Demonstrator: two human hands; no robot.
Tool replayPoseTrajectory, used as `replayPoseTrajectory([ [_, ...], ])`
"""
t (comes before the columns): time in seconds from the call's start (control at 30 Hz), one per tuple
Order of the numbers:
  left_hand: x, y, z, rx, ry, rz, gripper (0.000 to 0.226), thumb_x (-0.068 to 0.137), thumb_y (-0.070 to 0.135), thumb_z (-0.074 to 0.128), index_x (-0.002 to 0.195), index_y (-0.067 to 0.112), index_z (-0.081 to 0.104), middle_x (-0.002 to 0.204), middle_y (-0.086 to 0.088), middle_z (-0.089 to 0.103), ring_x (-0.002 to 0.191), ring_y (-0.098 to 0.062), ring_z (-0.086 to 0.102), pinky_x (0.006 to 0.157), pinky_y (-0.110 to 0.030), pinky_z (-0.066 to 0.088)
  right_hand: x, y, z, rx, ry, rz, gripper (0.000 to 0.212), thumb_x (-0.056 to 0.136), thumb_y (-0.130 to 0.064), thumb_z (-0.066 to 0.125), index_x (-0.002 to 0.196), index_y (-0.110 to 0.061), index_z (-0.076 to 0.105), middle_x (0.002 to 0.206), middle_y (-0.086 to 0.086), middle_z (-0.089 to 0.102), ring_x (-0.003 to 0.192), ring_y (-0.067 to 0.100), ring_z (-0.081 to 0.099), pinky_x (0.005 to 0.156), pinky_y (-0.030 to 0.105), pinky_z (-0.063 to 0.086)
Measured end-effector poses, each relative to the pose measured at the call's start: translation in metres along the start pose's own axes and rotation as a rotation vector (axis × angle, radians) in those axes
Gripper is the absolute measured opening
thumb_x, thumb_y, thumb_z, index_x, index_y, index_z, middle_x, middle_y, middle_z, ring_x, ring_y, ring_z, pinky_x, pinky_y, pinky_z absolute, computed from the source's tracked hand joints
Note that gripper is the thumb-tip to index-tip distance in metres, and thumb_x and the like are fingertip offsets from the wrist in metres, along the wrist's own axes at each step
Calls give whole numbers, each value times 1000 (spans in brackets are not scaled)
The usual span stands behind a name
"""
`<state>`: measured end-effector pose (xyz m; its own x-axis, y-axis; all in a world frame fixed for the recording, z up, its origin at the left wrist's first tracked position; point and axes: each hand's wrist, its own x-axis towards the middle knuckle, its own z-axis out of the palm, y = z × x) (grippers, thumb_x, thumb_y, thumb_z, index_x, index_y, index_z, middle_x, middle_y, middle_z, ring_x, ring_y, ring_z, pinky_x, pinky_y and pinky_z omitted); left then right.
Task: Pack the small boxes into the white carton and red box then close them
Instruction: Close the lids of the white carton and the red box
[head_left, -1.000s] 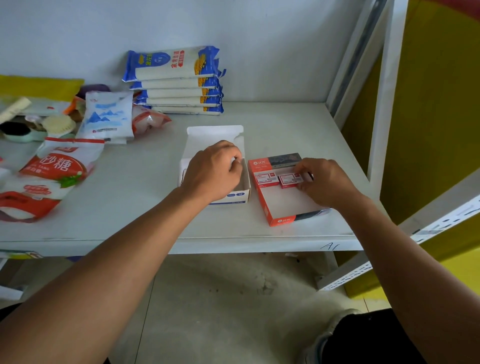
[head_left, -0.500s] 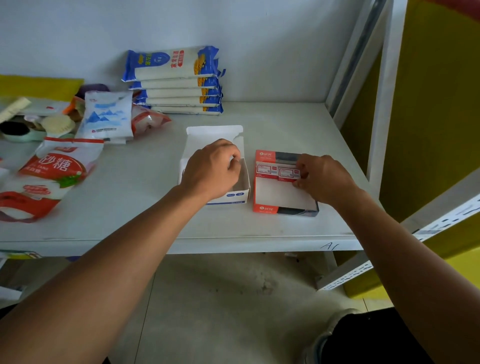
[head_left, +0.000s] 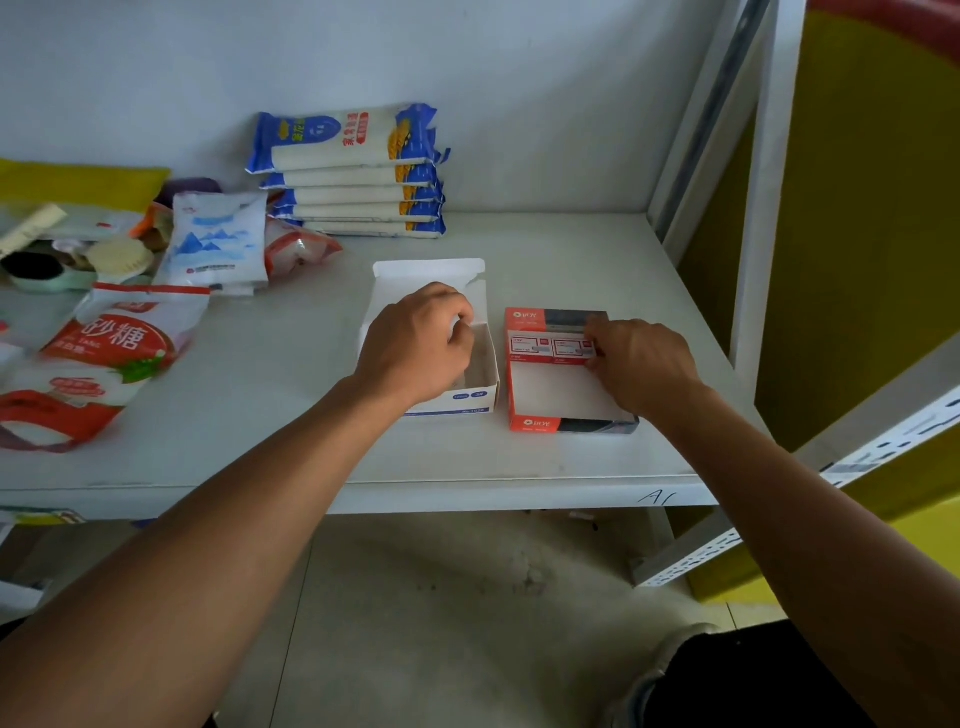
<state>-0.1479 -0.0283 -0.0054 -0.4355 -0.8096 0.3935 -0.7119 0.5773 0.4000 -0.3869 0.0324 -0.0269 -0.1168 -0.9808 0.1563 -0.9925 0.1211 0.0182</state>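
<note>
A white carton with its lid flap up stands open in the middle of the shelf. My left hand rests inside it with curled fingers; what it holds, if anything, is hidden. Right beside it lies the open red box, square to the shelf edge. Two small red-and-white boxes lie side by side along its far end. My right hand is over the box's right side, fingertips touching the right small box.
A stack of blue-and-white noodle packs stands at the back wall. Food bags and clutter fill the shelf's left side. A white shelf upright rises at the right, beyond it a yellow panel. The shelf's front edge runs below the boxes.
The red box was turned from a slanted position to lie square next to the white carton. My right hand moved with it and stays on the small boxes. My left hand stayed in the carton.
</note>
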Motion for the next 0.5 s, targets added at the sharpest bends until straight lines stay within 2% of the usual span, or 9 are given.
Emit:
replayPoseTrajectory([
  [0.27,-1,-19,-7,-18,130,-103,18,84,18,52,94,16,66,106,2,67,93,-22,62,78,-33,50,-2,1,0,93,18,-27,27,94,-37,54,116,-21,57,108,4,68,88,25,62,69,33,51],
  [0.4,-2,-33,-13,-46,218,-240,22,83,16,51,100,15,66,112,0,64,98,-23,60,79,-32,47,-1,-3,-1,116,203,-54,23,92,-32,57,109,-18,64,98,6,70,86,26,56,67,33,49],
  [0.5,-5,-40,-16,-77,221,-370,29,87,17,52,114,14,62,125,-3,58,107,-24,58,82,-29,41,5,-18,-2,116,281,-107,26,92,-30,55,109,-14,65,98,8,70,87,27,57,68,34,49],
])
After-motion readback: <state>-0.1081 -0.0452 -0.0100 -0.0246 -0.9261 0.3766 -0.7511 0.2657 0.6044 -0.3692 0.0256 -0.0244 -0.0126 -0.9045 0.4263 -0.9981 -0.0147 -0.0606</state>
